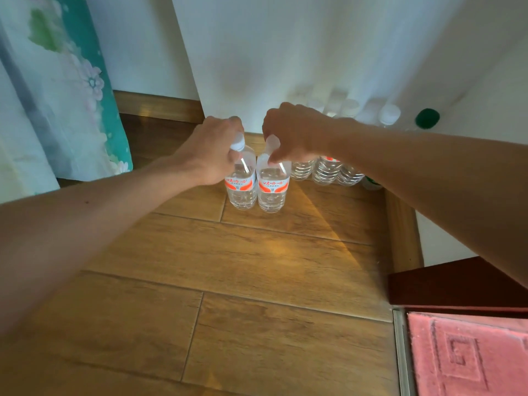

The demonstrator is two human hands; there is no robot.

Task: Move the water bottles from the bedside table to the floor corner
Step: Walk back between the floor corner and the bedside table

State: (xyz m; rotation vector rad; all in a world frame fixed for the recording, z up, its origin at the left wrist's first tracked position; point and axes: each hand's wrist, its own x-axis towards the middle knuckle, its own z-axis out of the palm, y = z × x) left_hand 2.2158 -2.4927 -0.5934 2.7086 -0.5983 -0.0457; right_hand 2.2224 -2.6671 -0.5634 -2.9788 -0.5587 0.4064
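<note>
Left hand (211,150): reaching in from the lower left, its fingers and thumb are curling round the neck and white cap of the left bottle (241,185), gripping it from above.
Right hand (291,132): coming in from the right, its fingertips are closing in a pinch on the neck of the right bottle (271,190), with the knuckles arching over the cap.
Held bottles: both are clear, water-filled and upright, wearing white and orange labels. They are standing side by side and touching. Their bases are sitting at floor level, though it cannot be told whether they are resting on the boards.
Other bottles (323,170): a cluster of clear bottles is standing just behind and to the right, in the floor corner, partly hidden by the right forearm. One green cap (427,118) is showing at the far right.
Floor (228,267): warm wooden boards are catching a patch of light in front of the bottles.
Room: a white curtain (285,52) is hanging behind the bottles, and a floral teal curtain (57,81) is hanging at the left. A wooden skirting board (403,224) is running along the right wall. A red patterned mat (468,355) is lying at the lower right, beside dark red furniture (457,281).
</note>
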